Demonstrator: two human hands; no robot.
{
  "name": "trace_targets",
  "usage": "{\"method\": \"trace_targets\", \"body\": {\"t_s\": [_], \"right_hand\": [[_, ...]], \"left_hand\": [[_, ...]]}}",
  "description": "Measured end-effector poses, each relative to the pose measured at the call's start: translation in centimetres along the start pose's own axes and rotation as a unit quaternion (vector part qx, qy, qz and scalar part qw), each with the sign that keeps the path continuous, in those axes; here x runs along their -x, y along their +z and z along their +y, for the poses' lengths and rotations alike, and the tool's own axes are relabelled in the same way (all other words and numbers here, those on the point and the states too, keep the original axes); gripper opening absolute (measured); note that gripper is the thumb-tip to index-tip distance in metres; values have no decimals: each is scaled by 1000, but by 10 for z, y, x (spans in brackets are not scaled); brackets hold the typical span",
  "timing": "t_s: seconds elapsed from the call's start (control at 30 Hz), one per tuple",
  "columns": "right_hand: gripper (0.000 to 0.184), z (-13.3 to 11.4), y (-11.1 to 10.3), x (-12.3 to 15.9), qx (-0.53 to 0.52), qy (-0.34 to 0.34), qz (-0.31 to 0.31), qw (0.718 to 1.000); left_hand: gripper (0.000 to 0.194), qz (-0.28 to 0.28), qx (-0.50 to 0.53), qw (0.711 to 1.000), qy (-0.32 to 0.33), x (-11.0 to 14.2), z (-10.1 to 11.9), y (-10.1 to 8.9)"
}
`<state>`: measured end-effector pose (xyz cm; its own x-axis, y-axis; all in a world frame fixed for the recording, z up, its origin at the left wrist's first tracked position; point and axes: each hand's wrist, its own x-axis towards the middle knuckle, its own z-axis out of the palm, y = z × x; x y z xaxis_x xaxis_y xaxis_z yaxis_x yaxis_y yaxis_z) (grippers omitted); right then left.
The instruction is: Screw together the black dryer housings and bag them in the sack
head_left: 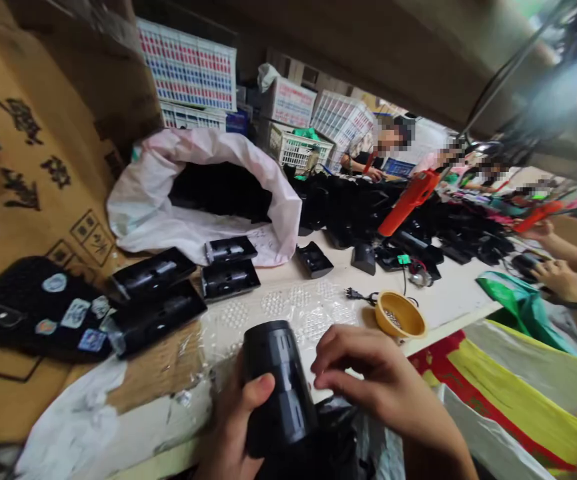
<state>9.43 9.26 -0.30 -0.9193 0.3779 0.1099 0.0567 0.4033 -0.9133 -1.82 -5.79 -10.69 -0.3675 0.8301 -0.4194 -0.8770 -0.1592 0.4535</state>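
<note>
Okay, landmark: yellow bowl [399, 316], smooth rounded shape, small grey bits inside, on the pale table [448, 293] near its edge.
Far left: brown cardboard carton [18, 167] with black printed characters, well left of bowl.
Pad: flat black textured pad [33, 313], rounded corners, stickers on it, well left of bowl.
Parts: four glossy black rectangular housings [229, 279], left of bowl, lying flat.
Sack: white plastic sack [203, 220], soft and crumpled, black parts inside, far left of bowl.
Left hand [228, 427]: near bowl, lower left of it, wrapped round the black cylindrical housing [279, 387], thumb pressed on its side.
Housing: matte-to-glossy black plastic, slotted face, long axis nearly upright in view, top end pointing away from the person, left of bowl.
Right hand [383, 380]: fingers [348, 360] curled and pressed together, tips just beside housing; contact cannot be told.
Sheet: clear bubbled plastic [288, 313], wrinkled, just left of bowl.
Plug: black power plug [355, 297] with cord, just left of bowl.
Heap: black parts [408, 223] and orange-red tool [408, 203], beyond bowl.
Far right: co-worker's hands [561, 280] beside green plastic bag [523, 307], right of bowl.
</note>
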Motion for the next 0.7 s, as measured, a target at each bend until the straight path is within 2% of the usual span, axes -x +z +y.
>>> {"method": "trace_targets", "body": {"t_s": [0.07, 0.13, 0.2, 0.37, 0.47, 0.6, 0.7], "right_hand": [[15, -6, 17, -1, -31, -13, -46, 998], [17, -7, 27, -2, -32, -13, -66, 997], [18, -6, 32, -4, -12, -19, -75, 997], [20, -10, 37, -7, 16, 26, -83, 996], [24, -17, 40, -5, 27, 74, -73, 994], [27, -19, 42, -6, 2, 123, -43, 991], [57, -6, 51, -7, -61, 164, 7, 985]], "left_hand": [[42, -28, -38, 997, 58, -2, 1, 4], [38, -49, -84, 989, 112, -3, 3, 9], [37, -48, -102, 985, 133, -4, 5, 13], [45, -30, -102, 986, 128, -5, 4, 15], [49, 1, -131, 981, 146, -5, 3, 14], [48, 5, -153, 976, 152, -4, 2, 17], [67, 34, -99, 988, 110, -4, 3, 12]]}}
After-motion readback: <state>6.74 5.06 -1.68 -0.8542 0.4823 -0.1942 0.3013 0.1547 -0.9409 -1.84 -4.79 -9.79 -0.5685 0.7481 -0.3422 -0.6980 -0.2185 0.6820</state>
